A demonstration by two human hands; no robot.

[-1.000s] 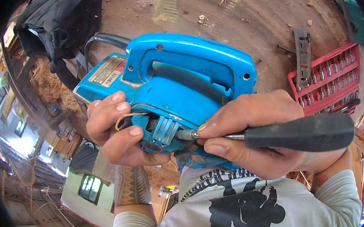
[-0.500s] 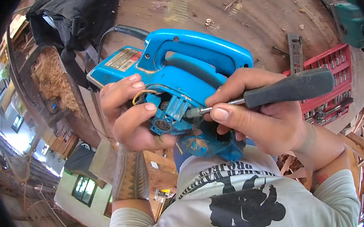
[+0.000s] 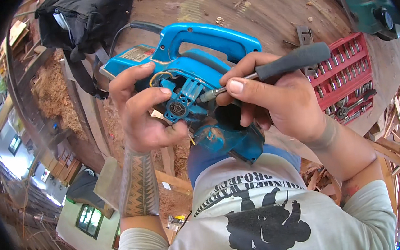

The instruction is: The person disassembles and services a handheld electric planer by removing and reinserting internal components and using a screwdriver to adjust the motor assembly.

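Note:
A blue electric planer stands before me on the bench, its handle on the far side and its near end opened up. That end shows a round bearing, ribbed blue plastic and a yellow wire. My left hand steadies this end, fingertips on its left side and thumb beneath the bearing. In my right hand is a screwdriver with a black grip, pinched near the shaft. Its thick greyish tip rests against the ribbed plastic right of the bearing; the exact contact point is hidden.
A red socket set case lies open on the right, with a ratchet in it. Beyond stands a green bench vise. A black bag sits at the far left, near the planer's cord. Sawdust is piled at left.
The planer and both hands have moved farther from me in the picture. My right hand and the screwdriver have shifted left, with the tip staying against the opened end.

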